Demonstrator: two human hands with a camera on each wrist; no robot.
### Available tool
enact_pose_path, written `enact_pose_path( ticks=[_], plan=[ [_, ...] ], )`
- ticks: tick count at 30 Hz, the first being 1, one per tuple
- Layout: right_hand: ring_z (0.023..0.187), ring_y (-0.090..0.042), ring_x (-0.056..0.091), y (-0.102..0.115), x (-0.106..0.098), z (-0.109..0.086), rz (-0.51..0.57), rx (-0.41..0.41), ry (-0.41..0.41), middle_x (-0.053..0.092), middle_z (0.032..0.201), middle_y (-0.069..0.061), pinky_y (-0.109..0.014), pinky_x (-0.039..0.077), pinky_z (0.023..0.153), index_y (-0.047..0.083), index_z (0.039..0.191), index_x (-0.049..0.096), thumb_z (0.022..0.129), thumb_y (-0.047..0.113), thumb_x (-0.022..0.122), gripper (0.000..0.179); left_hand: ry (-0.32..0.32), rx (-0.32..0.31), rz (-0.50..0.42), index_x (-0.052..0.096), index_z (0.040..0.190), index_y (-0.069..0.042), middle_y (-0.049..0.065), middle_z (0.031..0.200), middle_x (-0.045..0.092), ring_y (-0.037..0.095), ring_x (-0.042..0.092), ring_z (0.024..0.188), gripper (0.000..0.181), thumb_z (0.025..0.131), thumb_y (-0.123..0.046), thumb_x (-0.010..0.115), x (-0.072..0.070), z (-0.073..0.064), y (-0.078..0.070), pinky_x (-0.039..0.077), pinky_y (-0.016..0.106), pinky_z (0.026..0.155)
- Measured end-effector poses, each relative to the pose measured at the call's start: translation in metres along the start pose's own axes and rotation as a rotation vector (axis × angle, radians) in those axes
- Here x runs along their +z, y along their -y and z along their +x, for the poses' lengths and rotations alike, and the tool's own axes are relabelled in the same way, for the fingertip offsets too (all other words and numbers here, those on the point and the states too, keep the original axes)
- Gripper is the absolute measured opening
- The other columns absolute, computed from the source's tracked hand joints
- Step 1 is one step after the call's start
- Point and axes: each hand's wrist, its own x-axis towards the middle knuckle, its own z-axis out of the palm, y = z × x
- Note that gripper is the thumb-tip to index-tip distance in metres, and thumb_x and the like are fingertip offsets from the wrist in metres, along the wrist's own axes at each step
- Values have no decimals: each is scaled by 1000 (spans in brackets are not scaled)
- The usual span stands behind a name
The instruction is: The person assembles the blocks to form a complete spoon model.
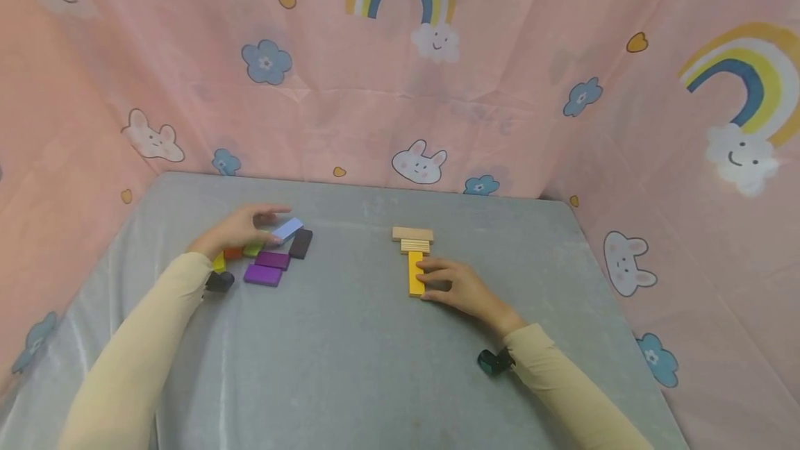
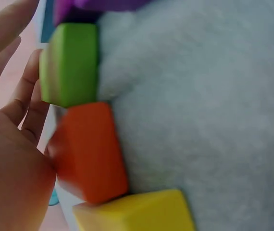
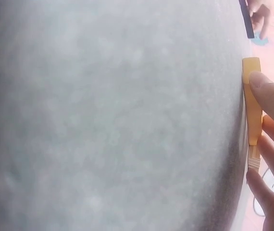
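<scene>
In the head view my left hand (image 1: 237, 229) reaches over a group of coloured blocks. Its thumb touches one end of a light blue block (image 1: 289, 229), while the index finger extends behind it. The left wrist view shows a green block (image 2: 74, 65), an orange block (image 2: 96, 151) and a yellow block (image 2: 151, 211) beside the palm. My right hand (image 1: 459, 287) holds a yellow-orange block (image 1: 415, 273) at its right side with bent fingers and thumb. This block lies lengthwise, its far end against a ridged stack of pale wooden blocks (image 1: 414, 246).
A long pale wooden block (image 1: 412, 234) lies crosswise behind the ridged stack. Near the left hand lie two purple blocks (image 1: 263, 276) and a dark block (image 1: 301, 244). Grey cloth covers the table (image 1: 350, 367), and a pink printed curtain (image 1: 512, 110) hangs behind and beside it.
</scene>
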Motion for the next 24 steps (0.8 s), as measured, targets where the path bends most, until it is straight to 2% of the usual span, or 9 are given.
enact_pose_path(
  ticks=[5,14,24],
  plan=[
    [138,-26,51,0,0,1,2,-11,-10,62,140,0,-48,42,113,14,119,73,82,28,80,41,35,-26,50,45,149,-19,20,133,57,42,51,129,74,83,-26,79,2,1,5,40,62,109],
    [138,-27,51,0,0,0,5,-11,-6,61,140,0,-48,43,113,15,119,73,81,28,80,41,102,-25,143,39,152,-25,22,141,53,47,48,132,73,88,-19,73,3,1,0,43,66,105],
    [138,-25,51,-2,1,0,2,-11,-11,62,139,0,-46,42,114,14,118,73,81,27,81,40,119,-37,160,40,152,-28,20,145,51,44,47,134,70,90,-21,72,3,2,-2,40,67,106]
  ],
)
